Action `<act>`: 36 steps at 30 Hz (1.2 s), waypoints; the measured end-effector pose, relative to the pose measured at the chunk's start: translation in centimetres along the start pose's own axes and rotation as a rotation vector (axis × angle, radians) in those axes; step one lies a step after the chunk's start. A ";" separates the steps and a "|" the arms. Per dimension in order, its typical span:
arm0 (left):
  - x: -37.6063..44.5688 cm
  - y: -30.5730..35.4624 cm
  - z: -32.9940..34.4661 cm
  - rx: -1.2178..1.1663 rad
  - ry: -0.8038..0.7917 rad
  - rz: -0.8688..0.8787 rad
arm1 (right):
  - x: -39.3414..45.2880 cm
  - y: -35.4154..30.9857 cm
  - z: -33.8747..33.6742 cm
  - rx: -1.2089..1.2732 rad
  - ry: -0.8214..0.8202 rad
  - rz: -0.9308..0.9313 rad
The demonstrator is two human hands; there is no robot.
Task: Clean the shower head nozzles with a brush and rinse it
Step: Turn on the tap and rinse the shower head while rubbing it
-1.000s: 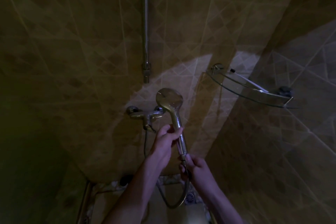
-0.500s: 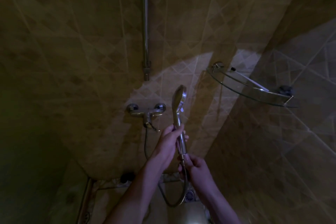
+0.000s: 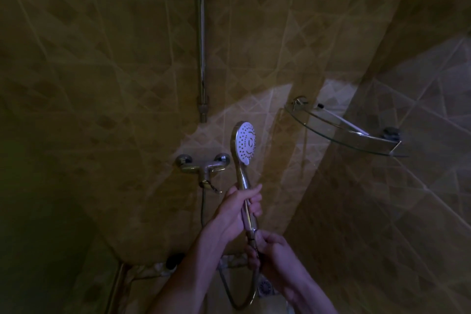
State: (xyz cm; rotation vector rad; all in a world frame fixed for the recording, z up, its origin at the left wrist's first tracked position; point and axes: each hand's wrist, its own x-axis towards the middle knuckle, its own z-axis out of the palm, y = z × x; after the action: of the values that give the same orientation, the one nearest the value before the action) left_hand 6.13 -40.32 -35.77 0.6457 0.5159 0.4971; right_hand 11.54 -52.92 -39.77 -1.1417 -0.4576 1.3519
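Chrome shower head (image 3: 245, 141) upright, above left hand (image 3: 238, 208)

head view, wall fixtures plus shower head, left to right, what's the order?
Faucet mixer → vertical slide rail, about level with the mixer's middle → shower head, nozzle face towards the camera → glass corner shelf.

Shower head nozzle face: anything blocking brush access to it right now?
Nothing visible does. The shower head is held up with its white nozzle face turned toward the camera and uncovered. The left hand grips the handle below the head; the right hand holds the hose joint at the bottom. No brush is in view.
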 end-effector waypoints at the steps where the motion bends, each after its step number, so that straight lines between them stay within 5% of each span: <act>1: -0.1 0.1 -0.1 -0.025 -0.010 0.006 | 0.0 0.0 0.1 -0.049 0.031 -0.025; 11: 0.3 -1.0 0.6 0.226 0.377 0.190 | 0.1 0.5 1.5 -0.896 0.427 -0.373; 16: 0.6 -0.8 0.7 0.132 0.405 0.175 | 0.8 0.5 2.0 -0.594 0.408 -0.217; 25: 0.3 -0.2 -0.2 0.038 0.177 0.061 | 0.4 0.4 1.3 -0.266 0.316 -0.096; 31: 0.5 -0.3 0.4 0.182 0.249 0.140 | 0.2 0.2 1.1 -0.545 0.400 -0.298; 36: 0.6 -1.1 0.7 0.362 0.411 0.249 | 0.0 0.3 1.7 -0.580 0.407 -0.257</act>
State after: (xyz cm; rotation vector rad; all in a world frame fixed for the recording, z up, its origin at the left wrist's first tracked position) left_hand 7.24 -41.03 -36.18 0.9679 0.9331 0.7889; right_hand 10.00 -52.38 -39.30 -1.7210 -0.6914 0.7449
